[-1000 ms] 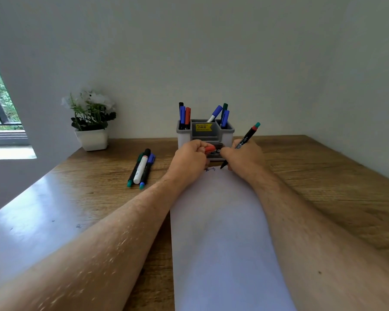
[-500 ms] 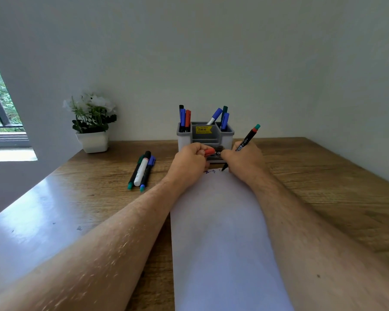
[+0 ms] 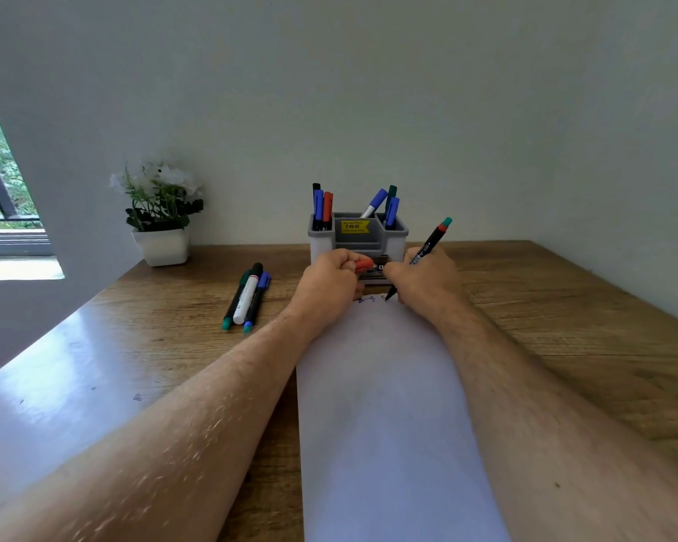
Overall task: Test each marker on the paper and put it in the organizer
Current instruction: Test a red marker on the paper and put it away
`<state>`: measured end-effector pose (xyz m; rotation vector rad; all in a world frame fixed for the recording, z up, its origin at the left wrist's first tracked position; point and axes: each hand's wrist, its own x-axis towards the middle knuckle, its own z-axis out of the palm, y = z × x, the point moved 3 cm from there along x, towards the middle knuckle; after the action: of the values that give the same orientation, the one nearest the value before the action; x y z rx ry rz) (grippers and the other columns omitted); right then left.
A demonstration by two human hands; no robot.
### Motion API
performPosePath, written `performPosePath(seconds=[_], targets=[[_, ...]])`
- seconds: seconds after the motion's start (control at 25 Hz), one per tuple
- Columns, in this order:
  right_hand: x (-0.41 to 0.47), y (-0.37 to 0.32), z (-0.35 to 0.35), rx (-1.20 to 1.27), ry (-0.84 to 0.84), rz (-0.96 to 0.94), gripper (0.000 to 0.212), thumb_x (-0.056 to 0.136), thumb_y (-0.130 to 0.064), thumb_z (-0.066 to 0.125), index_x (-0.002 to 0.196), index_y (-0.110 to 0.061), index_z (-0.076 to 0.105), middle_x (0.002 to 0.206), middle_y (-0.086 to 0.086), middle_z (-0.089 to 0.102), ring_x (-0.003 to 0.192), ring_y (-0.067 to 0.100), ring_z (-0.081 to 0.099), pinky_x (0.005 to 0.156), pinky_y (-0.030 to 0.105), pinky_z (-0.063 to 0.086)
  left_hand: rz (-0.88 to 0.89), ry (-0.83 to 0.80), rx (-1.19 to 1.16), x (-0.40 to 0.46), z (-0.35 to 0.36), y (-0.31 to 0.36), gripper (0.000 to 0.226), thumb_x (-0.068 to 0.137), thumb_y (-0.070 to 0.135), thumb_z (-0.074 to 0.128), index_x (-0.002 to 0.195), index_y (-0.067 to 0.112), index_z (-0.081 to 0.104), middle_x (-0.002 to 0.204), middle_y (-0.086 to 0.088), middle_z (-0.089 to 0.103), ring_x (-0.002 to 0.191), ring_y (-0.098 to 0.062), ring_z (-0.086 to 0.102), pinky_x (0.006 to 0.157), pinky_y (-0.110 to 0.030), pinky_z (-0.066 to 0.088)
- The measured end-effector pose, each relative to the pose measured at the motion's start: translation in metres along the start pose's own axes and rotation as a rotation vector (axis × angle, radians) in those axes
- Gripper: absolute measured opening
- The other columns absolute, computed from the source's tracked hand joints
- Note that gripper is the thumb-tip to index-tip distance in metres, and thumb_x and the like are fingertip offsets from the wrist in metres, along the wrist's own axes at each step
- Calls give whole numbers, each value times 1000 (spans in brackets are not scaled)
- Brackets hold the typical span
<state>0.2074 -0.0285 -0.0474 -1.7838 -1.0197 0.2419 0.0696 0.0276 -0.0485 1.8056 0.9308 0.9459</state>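
The right hand (image 3: 427, 281) gripped a black marker (image 3: 421, 256), tip apparently touching the paper (image 3: 384, 404) before the organizer (image 3: 398, 236); the left hand (image 3: 327, 285) pinched its red cap (image 3: 364, 264).

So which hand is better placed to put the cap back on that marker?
Probably the left hand: it grips the red cap right beside the right hand, which holds the marker tip-down on the paper.
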Motion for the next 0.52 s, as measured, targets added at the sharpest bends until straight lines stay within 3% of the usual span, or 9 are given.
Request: performPosePath(seconds=[0.16,0.28,0.4,0.52], targets=[[0,1,-3,4,82,79,23,81,-25,68,96,-8,62,94,9,65,71,15,56,50,23,36,-4,8,-10,-1,0,0,31,105,14,39,93,32,61,97,1,65,92,-14,64,82,-29,56],[-1,0,-4,2,61,95,28,84,-27,67,103,-7,62,99,11,66,76,16,58,49,22,35,0,-1,-32,-2,-1,1,31,105,13,38,93,31,61,96,1,65,90,-14,64,79,-27,56],[-4,-6,-5,113,36,88,17,87,-28,63,87,-11,62,83,6,68,60,9,60,46,21,36,-2,3,-104,-2,-6,2,31,105,11,38,97,28,62,95,0,64,87,-12,64,77,-25,57],[-8,-17,-5,475,-83,92,14,89,-18,58,77,-14,54,61,5,61,37,7,43,37,19,30,3,32,-183,-3,-9,3,31,104,8,38,100,25,63,96,-2,65,88,-13,64,81,-29,58]])
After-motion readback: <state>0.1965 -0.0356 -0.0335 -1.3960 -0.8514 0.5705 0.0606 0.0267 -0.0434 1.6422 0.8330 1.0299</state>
